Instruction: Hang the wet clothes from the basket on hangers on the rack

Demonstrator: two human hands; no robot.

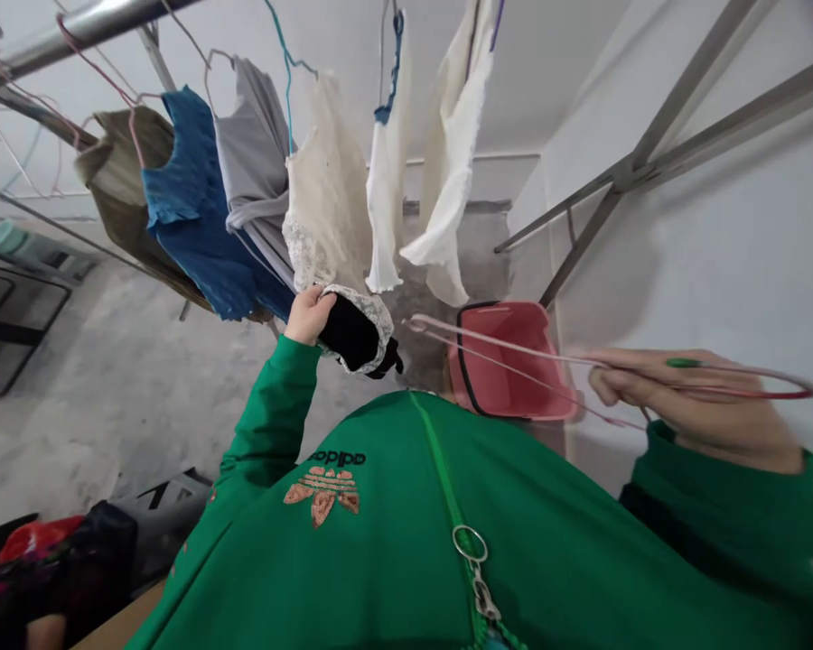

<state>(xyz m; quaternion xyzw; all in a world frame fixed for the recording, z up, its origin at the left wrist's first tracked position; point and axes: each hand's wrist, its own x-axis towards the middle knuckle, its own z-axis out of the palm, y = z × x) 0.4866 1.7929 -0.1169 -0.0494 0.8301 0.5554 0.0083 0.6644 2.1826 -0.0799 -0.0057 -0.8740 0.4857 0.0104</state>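
The left hand [310, 316] stretches forward, pinching; the right hand [701, 402], blurred, is out to the side, gripping.

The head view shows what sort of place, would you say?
Probably an indoor clothes-drying or storage area: clothes hang in a row from a metal rail, and a pink bucket sits nearby.

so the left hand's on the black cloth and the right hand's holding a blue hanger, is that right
Not quite: in the head view the hanger is pink, not blue. The right hand does hold it, and the left hand is on the black cloth.
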